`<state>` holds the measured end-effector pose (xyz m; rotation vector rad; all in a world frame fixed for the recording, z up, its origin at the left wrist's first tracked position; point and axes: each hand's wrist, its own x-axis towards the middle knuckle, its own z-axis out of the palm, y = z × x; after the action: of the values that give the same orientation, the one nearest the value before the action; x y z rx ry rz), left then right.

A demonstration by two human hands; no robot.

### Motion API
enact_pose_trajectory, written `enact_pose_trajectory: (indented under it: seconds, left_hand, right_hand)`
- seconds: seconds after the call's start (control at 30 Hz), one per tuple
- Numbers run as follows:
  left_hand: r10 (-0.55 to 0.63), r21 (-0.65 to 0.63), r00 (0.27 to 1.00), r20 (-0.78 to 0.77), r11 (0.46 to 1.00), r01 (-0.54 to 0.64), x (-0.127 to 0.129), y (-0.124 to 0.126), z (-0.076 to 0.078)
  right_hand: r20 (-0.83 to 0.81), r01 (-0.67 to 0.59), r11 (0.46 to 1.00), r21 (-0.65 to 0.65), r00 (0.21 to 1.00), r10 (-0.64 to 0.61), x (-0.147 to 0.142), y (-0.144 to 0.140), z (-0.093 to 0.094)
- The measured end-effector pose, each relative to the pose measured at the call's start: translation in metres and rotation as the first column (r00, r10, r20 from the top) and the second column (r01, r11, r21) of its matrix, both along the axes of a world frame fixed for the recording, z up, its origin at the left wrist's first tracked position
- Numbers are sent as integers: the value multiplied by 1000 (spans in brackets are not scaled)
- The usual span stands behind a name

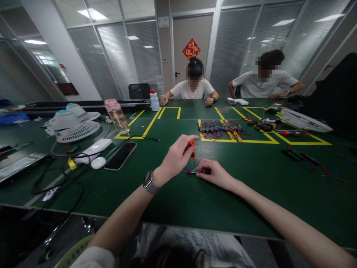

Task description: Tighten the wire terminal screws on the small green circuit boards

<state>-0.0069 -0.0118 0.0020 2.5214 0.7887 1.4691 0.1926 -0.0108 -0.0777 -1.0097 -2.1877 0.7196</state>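
Observation:
Upright in my left hand (177, 154) is an orange and black screwdriver (192, 150), gripped by its handle. Its thin shaft points down at a small green circuit board (192, 171) lying on the table; whether the tip touches a screw is too small to tell. My right hand (214, 173) pinches the board's right end and steadies it against the green surface. Blue and red wires run out from the board's left side. Beyond my hands, a row of similar small boards with red and blue wires (223, 129) lies across yellow tape lines.
At the left are a phone (121, 156), a white mouse (98, 162), a power strip (94, 150), black cables, a pink-lided bottle (117, 117) and white fans (75, 128). More wired boards (302, 162) and a keyboard (305, 120) lie right. Two people sit across the table.

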Motion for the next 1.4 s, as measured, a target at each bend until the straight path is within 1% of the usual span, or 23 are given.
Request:
enact_pose_trajectory:
  seconds: [0.07, 0.13, 0.23, 0.3, 0.4, 0.47, 0.53, 0.6, 0.67, 0.77, 0.83, 0.9, 0.93, 0.97, 1.0, 1.03, 1.07, 1.1, 1.13, 1.17, 1.23, 1.3, 1.4]
  left_hand:
    - [36, -14, 997, 70, 999, -35, -1, 2, -1]
    - [99, -52, 981, 164, 994, -92, -3, 5, -2]
    - [186, -163, 936, 300, 976, -142, -6, 12, -5]
    - [215, -239, 906, 366, 962, -131, -7, 17, -7]
    - [223, -313, 876, 428, 946, -87, -7, 24, -12]
    - [218, -348, 868, 447, 936, -56, -6, 27, -16]
    - [210, -364, 872, 443, 930, -40, -4, 28, -18]
    - [210, -351, 885, 416, 935, -57, -3, 27, -18]
    - [230, -306, 890, 393, 946, -109, -5, 26, -16]
    - [259, -182, 877, 404, 963, -201, -10, 24, -10]
    - [259, -69, 876, 407, 965, -253, -15, 22, -6]
    - [222, 7, 887, 404, 969, -246, -17, 18, -4]
    - [200, 33, 901, 385, 972, -231, -17, 16, -4]
    - [181, 47, 917, 356, 976, -211, -16, 13, -4]
    - [169, 74, 939, 301, 977, -199, -14, 10, -3]
    - [183, 90, 959, 215, 974, -206, -12, 6, -3]
    - [196, 86, 973, 124, 974, -207, -10, 4, -4]
    - [169, 54, 986, -6, 984, -169, -8, 1, -5]
    - [130, -10, 982, -139, 991, -132, -6, 0, -6]
    - [94, -71, 960, -265, 991, -117, -4, -1, -8]
    - [33, -148, 883, -469, 982, -116, -2, 0, -14]
    - [15, -168, 811, -585, 976, -139, -2, 3, -20]
    - [25, -177, 742, -670, 965, -192, -3, 8, -26]
  right_hand:
    - [1, 4, 1000, -30, 1000, -4, 1, 0, 1]
    - [-21, 5, 996, -91, 1000, -7, 2, 1, 3]
    - [-92, -17, 982, -187, 996, 0, 4, 1, 7]
    - [-133, -23, 974, -226, 991, -8, 4, 2, 9]
    - [-171, 10, 969, -248, 984, -54, 3, 3, 10]
    - [-181, 43, 971, -233, 980, -87, 2, 5, 9]
    - [-178, 78, 979, -188, 978, -112, 2, 6, 7]
    - [-162, 102, 985, -136, 979, -124, 2, 8, 6]
    - [-129, 119, 988, -101, 983, -132, 2, 9, 3]
    - [-77, 149, 988, -31, 986, -151, 1, 9, 1]
    - [-75, 169, 985, 42, 983, -165, 1, 8, 3]
    - [-101, 203, 974, 103, 976, -192, 3, 6, 11]
    - [-109, 227, 966, 125, 971, -214, 6, 4, 16]
    - [-100, 221, 967, 128, 973, -209, 9, 1, 22]
    - [-66, 158, 982, 99, 986, -152, 13, -2, 27]
    - [-20, 72, 996, 45, 997, -71, 16, -5, 33]
    - [-3, 11, 1000, -1, 1000, -11, 20, -8, 37]
    - [23, -53, 998, -35, 998, 54, 22, -11, 40]
    - [61, -112, 991, -76, 991, 117, 24, -13, 41]
    - [91, -150, 983, -106, 983, 160, 25, -15, 41]
    - [143, -192, 971, -141, 967, 212, 23, -18, 37]
    - [169, -219, 963, -155, 955, 244, 20, -19, 32]
    - [151, -262, 954, -144, 947, 283, 15, -19, 26]
